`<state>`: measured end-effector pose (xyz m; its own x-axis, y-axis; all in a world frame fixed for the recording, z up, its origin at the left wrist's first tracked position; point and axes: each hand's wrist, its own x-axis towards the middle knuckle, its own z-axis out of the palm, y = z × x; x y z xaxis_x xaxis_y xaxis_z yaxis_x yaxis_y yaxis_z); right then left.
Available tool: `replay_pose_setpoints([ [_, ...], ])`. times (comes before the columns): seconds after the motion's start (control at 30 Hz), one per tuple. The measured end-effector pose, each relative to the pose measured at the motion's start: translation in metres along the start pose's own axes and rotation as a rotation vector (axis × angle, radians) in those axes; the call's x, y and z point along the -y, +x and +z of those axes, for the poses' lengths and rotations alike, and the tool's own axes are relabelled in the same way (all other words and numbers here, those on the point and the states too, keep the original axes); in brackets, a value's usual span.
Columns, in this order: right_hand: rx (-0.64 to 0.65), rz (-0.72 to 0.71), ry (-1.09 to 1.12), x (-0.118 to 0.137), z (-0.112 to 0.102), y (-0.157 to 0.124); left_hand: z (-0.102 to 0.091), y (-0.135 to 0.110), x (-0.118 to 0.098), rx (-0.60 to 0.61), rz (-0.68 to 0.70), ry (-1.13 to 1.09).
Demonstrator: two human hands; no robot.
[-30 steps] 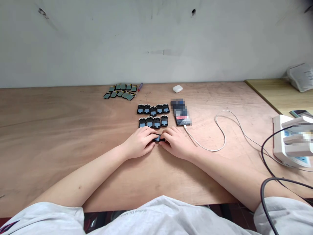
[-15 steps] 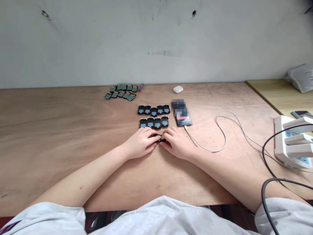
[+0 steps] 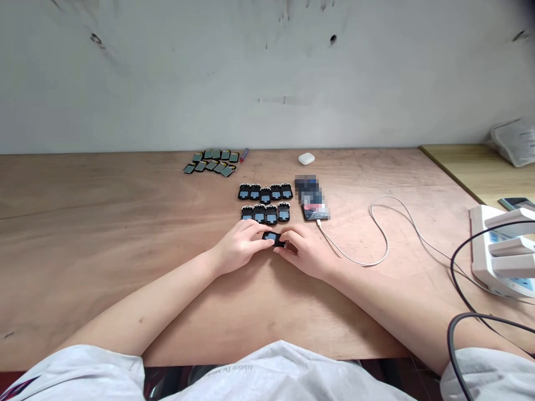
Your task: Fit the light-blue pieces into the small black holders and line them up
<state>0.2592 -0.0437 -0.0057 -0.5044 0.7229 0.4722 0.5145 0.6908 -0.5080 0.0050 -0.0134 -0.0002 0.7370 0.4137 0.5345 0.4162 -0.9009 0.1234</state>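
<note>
Between my hands lies a small black plastic casing [image 3: 271, 237] with a blue-grey panel on it, turned sideways just above or on the tabletop. My left hand [image 3: 238, 248] is closed on its left end, the thumb pressing on the panel and the index finger along the far edge. At the right end, my right hand [image 3: 308, 250] pinches the casing between thumb and bent fingers. Just beyond my fingers are two rows of similar black casings [image 3: 265, 195], each with a blue-grey panel. My left fingers partly cover the nearer row's left end.
Several flat grey-green screen-like pieces [image 3: 212, 166] lie at the back, beside a screwdriver [image 3: 244, 155]. A phone [image 3: 315, 211] on a white cable [image 3: 387, 245] lies right of the casings. Behind it sits a white earbud case [image 3: 306, 159]. A power strip [image 3: 480, 239] and black cables [image 3: 453, 278] are at the right.
My fingers have drawn slightly apart, so more of the held casing and its panel shows. The whole view has shifted a little downward.
</note>
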Motion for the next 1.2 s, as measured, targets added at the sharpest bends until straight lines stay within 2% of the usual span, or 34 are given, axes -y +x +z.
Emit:
replay_pose_setpoints([
  [0.1,-0.026,0.025,0.035,0.001,0.002,-0.001,0.001,0.000,-0.001,-0.018,0.005,-0.003],
  [0.23,-0.055,0.038,0.047,0.002,0.001,-0.001,0.004,0.000,-0.002,0.037,-0.055,-0.061],
  [0.37,-0.030,0.033,0.021,0.001,0.000,0.000,0.004,0.003,-0.001,0.076,-0.096,-0.090],
  [0.57,0.077,0.041,-0.038,-0.004,0.001,0.002,-0.004,0.009,-0.004,0.179,-0.044,-0.065],
  [0.73,0.046,0.040,-0.008,-0.007,0.004,0.001,-0.008,0.010,-0.007,0.188,0.028,-0.025],
  [0.93,0.111,0.059,-0.018,-0.008,0.004,0.002,-0.008,0.013,-0.010,0.205,0.029,-0.003],
  [1.2,0.080,0.110,0.012,-0.010,0.006,0.002,-0.005,0.009,-0.004,0.181,0.046,-0.058],
])
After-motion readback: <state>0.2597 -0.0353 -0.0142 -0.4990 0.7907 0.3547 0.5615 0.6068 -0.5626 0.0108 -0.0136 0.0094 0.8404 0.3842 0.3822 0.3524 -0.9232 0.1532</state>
